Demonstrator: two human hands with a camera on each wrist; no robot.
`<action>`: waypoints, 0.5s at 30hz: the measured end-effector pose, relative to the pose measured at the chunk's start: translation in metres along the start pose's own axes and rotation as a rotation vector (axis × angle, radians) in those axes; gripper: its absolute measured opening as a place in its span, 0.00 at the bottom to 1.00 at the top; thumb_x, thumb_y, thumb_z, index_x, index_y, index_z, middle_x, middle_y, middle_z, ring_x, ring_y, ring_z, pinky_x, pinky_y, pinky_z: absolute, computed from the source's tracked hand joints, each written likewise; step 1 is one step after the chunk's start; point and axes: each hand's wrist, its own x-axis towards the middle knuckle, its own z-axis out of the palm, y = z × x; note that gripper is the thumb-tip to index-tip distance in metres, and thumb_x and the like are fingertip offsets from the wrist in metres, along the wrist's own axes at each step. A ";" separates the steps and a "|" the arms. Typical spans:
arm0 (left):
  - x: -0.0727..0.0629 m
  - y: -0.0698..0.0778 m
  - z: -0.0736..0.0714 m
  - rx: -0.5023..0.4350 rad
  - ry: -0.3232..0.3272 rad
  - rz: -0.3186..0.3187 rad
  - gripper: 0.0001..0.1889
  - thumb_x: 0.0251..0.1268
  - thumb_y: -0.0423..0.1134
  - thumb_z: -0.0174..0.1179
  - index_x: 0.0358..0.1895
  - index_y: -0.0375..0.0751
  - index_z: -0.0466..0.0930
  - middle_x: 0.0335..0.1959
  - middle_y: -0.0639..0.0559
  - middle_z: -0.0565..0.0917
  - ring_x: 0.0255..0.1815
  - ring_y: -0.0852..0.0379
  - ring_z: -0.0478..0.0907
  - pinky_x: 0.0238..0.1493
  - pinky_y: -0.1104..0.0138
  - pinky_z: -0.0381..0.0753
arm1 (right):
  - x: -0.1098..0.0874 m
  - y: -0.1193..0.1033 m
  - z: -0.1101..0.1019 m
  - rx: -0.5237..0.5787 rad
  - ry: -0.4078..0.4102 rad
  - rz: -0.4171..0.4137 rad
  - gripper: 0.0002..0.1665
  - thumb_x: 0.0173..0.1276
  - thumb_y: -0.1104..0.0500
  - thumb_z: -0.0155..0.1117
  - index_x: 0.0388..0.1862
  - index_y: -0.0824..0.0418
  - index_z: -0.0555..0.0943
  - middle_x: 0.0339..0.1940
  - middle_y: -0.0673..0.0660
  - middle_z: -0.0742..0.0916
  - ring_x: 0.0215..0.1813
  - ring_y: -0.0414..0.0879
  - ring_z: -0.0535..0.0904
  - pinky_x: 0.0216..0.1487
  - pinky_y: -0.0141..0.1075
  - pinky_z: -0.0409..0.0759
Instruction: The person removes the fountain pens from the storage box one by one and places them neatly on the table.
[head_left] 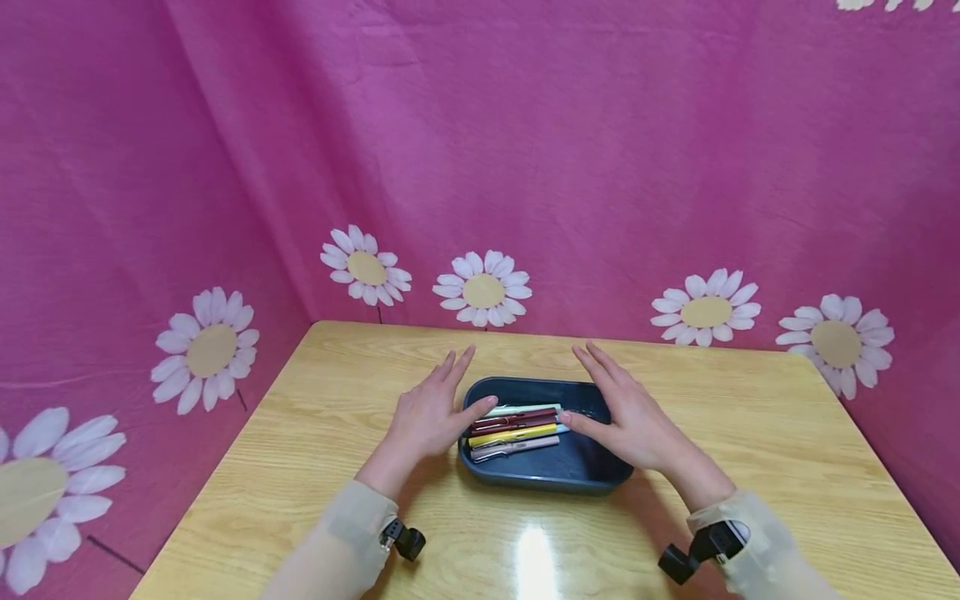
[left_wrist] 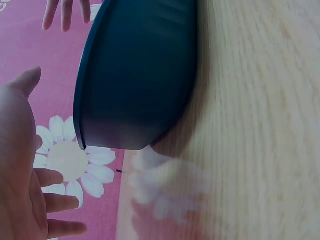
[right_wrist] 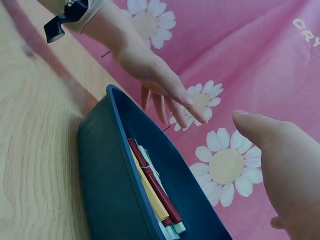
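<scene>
Pens (head_left: 517,434) lie in a tray (head_left: 577,467) between hands (head_left: 427,417) — daisy-print curtain (head_left: 570,167) behind table (head_left: 765,433).

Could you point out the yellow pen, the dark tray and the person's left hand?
Yellow pen (head_left: 513,435): head view, middle of its length.
Dark tray (head_left: 579,463): head view, bare inside floor.
Left hand (head_left: 427,419): head view, back of the hand.

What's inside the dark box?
In the dark box lie a pale green pen, dark red pen, yellow pen and grey pen, at least. What's underneath them is covered, and in the head view the right hand hides some of the box.
</scene>
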 end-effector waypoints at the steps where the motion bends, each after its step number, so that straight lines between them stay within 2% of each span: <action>1: 0.000 0.000 0.001 -0.008 -0.002 -0.003 0.51 0.66 0.85 0.40 0.88 0.69 0.43 0.86 0.47 0.57 0.80 0.38 0.64 0.62 0.33 0.76 | 0.000 0.000 0.001 0.012 -0.001 -0.004 0.59 0.70 0.31 0.68 0.90 0.47 0.52 0.87 0.59 0.58 0.83 0.63 0.57 0.73 0.72 0.61; 5: -0.002 0.000 0.006 -0.052 0.008 -0.014 0.50 0.67 0.83 0.42 0.88 0.69 0.43 0.84 0.47 0.61 0.79 0.40 0.66 0.64 0.35 0.76 | 0.001 0.002 0.003 0.075 -0.012 -0.014 0.57 0.70 0.35 0.71 0.88 0.52 0.55 0.85 0.60 0.62 0.83 0.62 0.58 0.75 0.68 0.61; 9: -0.004 0.000 0.009 -0.131 0.027 -0.025 0.47 0.71 0.77 0.49 0.88 0.65 0.48 0.82 0.47 0.66 0.78 0.41 0.67 0.68 0.37 0.73 | 0.003 0.004 0.007 0.138 -0.031 -0.018 0.53 0.72 0.38 0.71 0.87 0.54 0.59 0.84 0.62 0.66 0.83 0.63 0.57 0.76 0.68 0.58; 11: -0.005 0.000 0.011 -0.173 0.032 -0.027 0.46 0.73 0.74 0.52 0.88 0.62 0.50 0.78 0.44 0.72 0.74 0.42 0.72 0.67 0.40 0.75 | 0.003 0.005 0.009 0.159 -0.040 -0.018 0.51 0.73 0.39 0.71 0.86 0.55 0.61 0.83 0.62 0.67 0.83 0.64 0.57 0.76 0.69 0.58; 15: -0.005 -0.001 0.016 -0.232 0.021 -0.042 0.45 0.73 0.73 0.53 0.87 0.62 0.51 0.73 0.43 0.77 0.68 0.43 0.76 0.66 0.43 0.77 | 0.004 0.008 0.012 0.178 -0.046 -0.013 0.48 0.74 0.41 0.71 0.85 0.56 0.64 0.81 0.63 0.70 0.79 0.64 0.64 0.75 0.69 0.61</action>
